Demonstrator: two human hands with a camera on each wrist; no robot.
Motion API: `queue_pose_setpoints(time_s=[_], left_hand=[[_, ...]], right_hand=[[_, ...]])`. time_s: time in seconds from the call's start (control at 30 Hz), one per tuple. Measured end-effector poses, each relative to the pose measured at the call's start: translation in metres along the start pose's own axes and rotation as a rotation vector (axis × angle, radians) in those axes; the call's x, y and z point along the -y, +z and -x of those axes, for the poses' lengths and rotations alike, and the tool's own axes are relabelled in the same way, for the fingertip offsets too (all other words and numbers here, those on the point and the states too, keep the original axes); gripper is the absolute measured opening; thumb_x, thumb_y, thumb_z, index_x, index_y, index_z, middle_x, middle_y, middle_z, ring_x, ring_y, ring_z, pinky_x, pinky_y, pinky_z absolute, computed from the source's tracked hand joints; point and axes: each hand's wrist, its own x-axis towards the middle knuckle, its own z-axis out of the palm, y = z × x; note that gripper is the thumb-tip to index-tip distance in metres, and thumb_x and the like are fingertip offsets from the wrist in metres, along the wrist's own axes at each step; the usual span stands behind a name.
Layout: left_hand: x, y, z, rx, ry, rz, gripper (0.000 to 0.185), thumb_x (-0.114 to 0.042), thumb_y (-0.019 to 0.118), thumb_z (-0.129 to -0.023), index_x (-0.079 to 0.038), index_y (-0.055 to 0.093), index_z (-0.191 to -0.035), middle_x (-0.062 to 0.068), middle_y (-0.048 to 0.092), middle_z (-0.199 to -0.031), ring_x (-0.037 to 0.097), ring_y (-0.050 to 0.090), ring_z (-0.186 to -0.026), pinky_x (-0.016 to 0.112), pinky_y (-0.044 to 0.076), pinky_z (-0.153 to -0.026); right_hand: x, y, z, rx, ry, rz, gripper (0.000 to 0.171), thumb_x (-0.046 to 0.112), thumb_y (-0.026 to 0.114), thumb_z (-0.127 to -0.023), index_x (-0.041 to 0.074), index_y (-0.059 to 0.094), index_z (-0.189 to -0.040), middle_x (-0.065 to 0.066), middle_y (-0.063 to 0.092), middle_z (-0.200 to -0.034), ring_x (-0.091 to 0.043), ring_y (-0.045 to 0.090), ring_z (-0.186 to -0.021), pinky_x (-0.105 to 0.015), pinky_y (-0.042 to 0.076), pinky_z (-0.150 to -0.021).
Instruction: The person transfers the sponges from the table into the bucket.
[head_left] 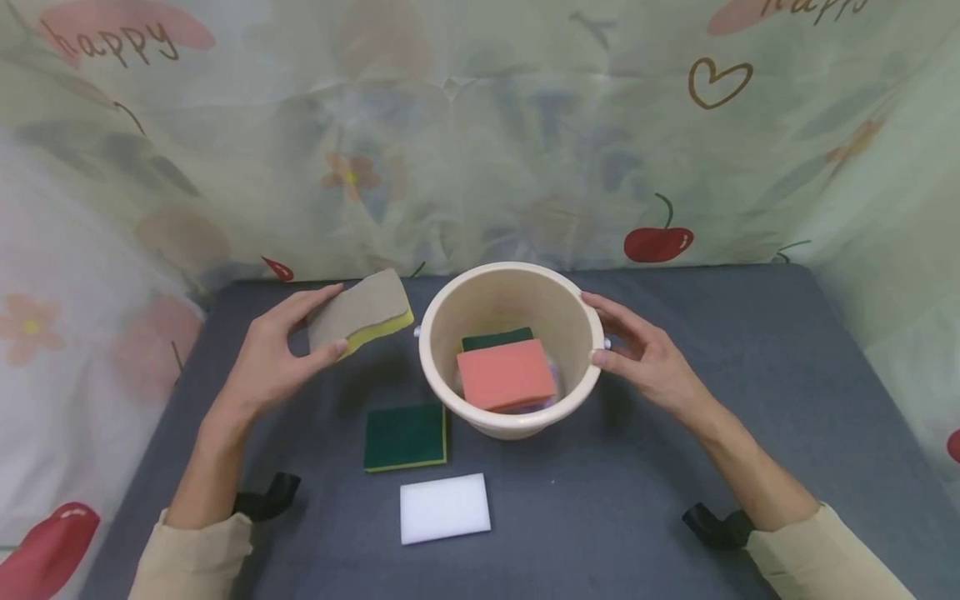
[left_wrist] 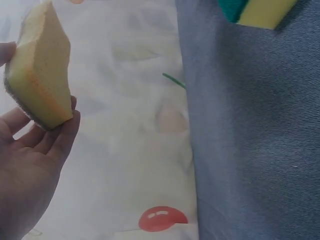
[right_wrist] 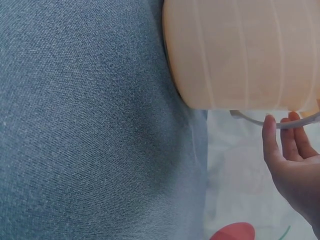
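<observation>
My left hand [head_left: 273, 350] pinches a yellow sponge with a grey scouring face [head_left: 363, 308], thumb on the near side and fingers on the far side. The sponge is tilted in the air, left of a cream bucket [head_left: 510, 423]; its yellow foam side [left_wrist: 52, 65] shows in the left wrist view. My right hand [head_left: 648, 358] rests fairly straight fingers and thumb against the bucket's right rim, by its handle [right_wrist: 255, 121]. Inside the bucket lie a coral-pink sponge [head_left: 506, 375] and a dark green scouring sponge [head_left: 497, 339]; whatever is beneath them is mostly hidden.
A green-and-yellow scouring sponge [head_left: 405, 436] lies in front of the bucket, to its left. Nearer the front is a white sponge block [head_left: 444, 508]. All stand on a dark grey-blue cloth [head_left: 600, 517], with a printed curtain [head_left: 480, 167] behind and at both sides.
</observation>
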Motion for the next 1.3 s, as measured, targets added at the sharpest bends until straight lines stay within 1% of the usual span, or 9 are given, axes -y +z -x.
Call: queue_pose_setpoints(time_s=[0.07,0.23,0.33,0.43,0.6,0.7,0.9,1.1,1.3], left_hand=[[-0.001,-0.001,-0.001,-0.001,0.001,0.004,0.065,-0.02,0.078,-0.086,-0.023,0.053,-0.146,0.007,0.058,-0.136,0.023,0.055,-0.11,0.013,0.04,-0.089],[-0.006,-0.003,-0.005,0.0,0.009,0.005,0.061,-0.021,0.078,-0.086,-0.023,0.056,-0.143,0.004,0.059,-0.135,0.021,0.056,-0.109,0.018,0.042,-0.09],[-0.011,-0.004,-0.008,-0.005,0.032,0.004,0.06,-0.021,0.079,-0.085,-0.022,0.058,-0.141,0.004,0.06,-0.133,0.02,0.056,-0.108,0.022,0.043,-0.088],[-0.017,-0.005,-0.01,-0.002,0.049,-0.001,0.059,-0.022,0.079,-0.085,-0.023,0.058,-0.14,0.004,0.061,-0.132,0.02,0.056,-0.106,0.03,0.043,-0.083],[-0.031,-0.007,-0.013,0.052,0.082,-0.004,0.06,-0.025,0.079,-0.086,-0.024,0.057,-0.142,0.005,0.06,-0.133,0.021,0.057,-0.107,0.042,0.043,-0.082],[-0.037,-0.006,-0.015,0.083,0.101,-0.001,0.061,-0.027,0.079,-0.086,-0.024,0.056,-0.142,0.004,0.059,-0.134,0.021,0.058,-0.109,0.043,0.044,-0.082],[-0.047,-0.003,-0.022,0.107,0.113,-0.009,0.057,-0.032,0.078,-0.087,-0.025,0.058,-0.14,-0.002,0.057,-0.136,0.018,0.056,-0.116,0.043,0.045,-0.084],[-0.057,0.002,-0.032,0.123,0.129,0.0,0.055,-0.036,0.078,-0.087,-0.026,0.06,-0.138,-0.005,0.058,-0.134,0.015,0.057,-0.113,0.042,0.047,-0.084],[-0.068,0.009,-0.041,0.153,0.182,0.04,0.053,-0.038,0.078,-0.086,-0.029,0.062,-0.136,-0.007,0.059,-0.134,0.014,0.059,-0.115,0.043,0.049,-0.089]], right_hand=[[0.0,0.0,0.0,0.001,0.0,0.002,0.068,-0.001,0.065,-0.094,0.022,0.04,-0.153,-0.008,0.047,-0.146,-0.022,0.047,-0.127,-0.022,0.052,-0.091],[0.002,-0.001,-0.001,0.005,0.019,0.004,0.069,-0.001,0.066,-0.093,0.022,0.041,-0.153,-0.007,0.048,-0.146,-0.022,0.047,-0.128,-0.023,0.051,-0.092],[0.003,-0.001,-0.002,0.006,0.032,0.006,0.069,0.0,0.067,-0.093,0.023,0.042,-0.153,-0.007,0.048,-0.145,-0.022,0.047,-0.128,-0.023,0.051,-0.093],[0.003,-0.002,-0.003,0.006,0.03,0.009,0.069,0.001,0.068,-0.092,0.023,0.042,-0.152,-0.007,0.05,-0.144,-0.022,0.047,-0.128,-0.023,0.051,-0.093],[0.003,-0.002,-0.003,0.007,0.03,0.002,0.07,0.0,0.069,-0.091,0.022,0.042,-0.152,-0.008,0.051,-0.142,-0.022,0.048,-0.127,-0.023,0.052,-0.093],[0.003,-0.002,-0.002,0.001,0.032,0.002,0.07,0.0,0.069,-0.091,0.022,0.043,-0.152,-0.007,0.05,-0.143,-0.022,0.048,-0.127,-0.023,0.051,-0.093],[0.002,-0.003,-0.003,-0.005,0.023,-0.001,0.069,-0.001,0.069,-0.091,0.021,0.044,-0.151,-0.008,0.05,-0.143,-0.022,0.049,-0.127,-0.024,0.052,-0.092],[0.002,-0.004,-0.003,-0.007,0.015,-0.008,0.069,-0.003,0.069,-0.09,0.019,0.044,-0.151,-0.009,0.05,-0.143,-0.021,0.05,-0.125,-0.024,0.053,-0.091],[0.0,-0.004,-0.005,-0.009,0.014,-0.014,0.07,-0.005,0.069,-0.089,0.017,0.045,-0.151,-0.008,0.05,-0.144,-0.019,0.05,-0.125,-0.025,0.051,-0.092]])
